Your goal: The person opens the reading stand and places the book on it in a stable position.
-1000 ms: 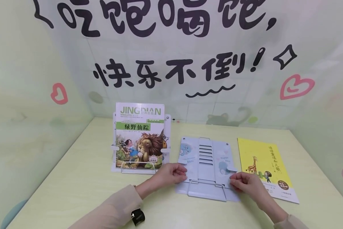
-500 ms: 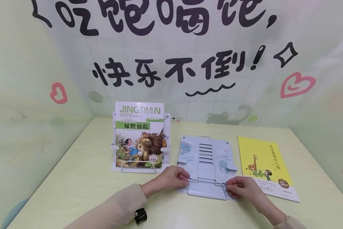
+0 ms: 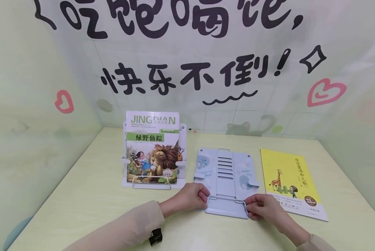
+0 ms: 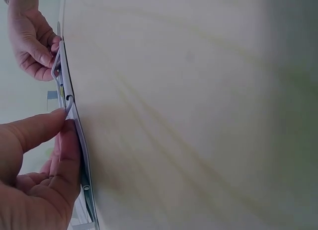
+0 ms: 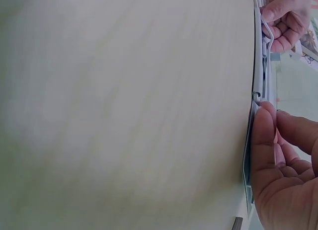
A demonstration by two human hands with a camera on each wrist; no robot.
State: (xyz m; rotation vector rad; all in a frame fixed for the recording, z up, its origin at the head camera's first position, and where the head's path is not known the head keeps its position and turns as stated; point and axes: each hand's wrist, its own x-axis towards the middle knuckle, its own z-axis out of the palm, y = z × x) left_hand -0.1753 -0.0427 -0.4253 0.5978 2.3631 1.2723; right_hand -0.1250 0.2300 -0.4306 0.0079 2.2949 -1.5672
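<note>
A pale blue metal book stand [image 3: 225, 188] with slots, cartoon prints and two side clips lies low on the table, a wire rest [image 3: 226, 218] at its front. My left hand [image 3: 190, 197] pinches the left end of this wire between thumb and fingers; in the left wrist view the wire [image 4: 68, 108] meets the thumb tip. At the opposite end, my right hand [image 3: 265, 209] pinches the stand's wire rest near the front corner. The right wrist view shows that thumb and fingers [image 5: 263, 135] close by the wire's hook. Both hands partly cover the stand's front corners.
To the left, a book with a lion cover [image 3: 153, 150] leans on a second stand [image 3: 182, 139]. A yellow book [image 3: 287, 167] lies flat at the right. Behind the pale table [image 3: 80, 195] rises a wall [image 3: 162, 115] with large black lettering.
Both hands have slid from the stand's sides, below the clips, down and inward to the front wire rest. The stand and both books stay where they were.
</note>
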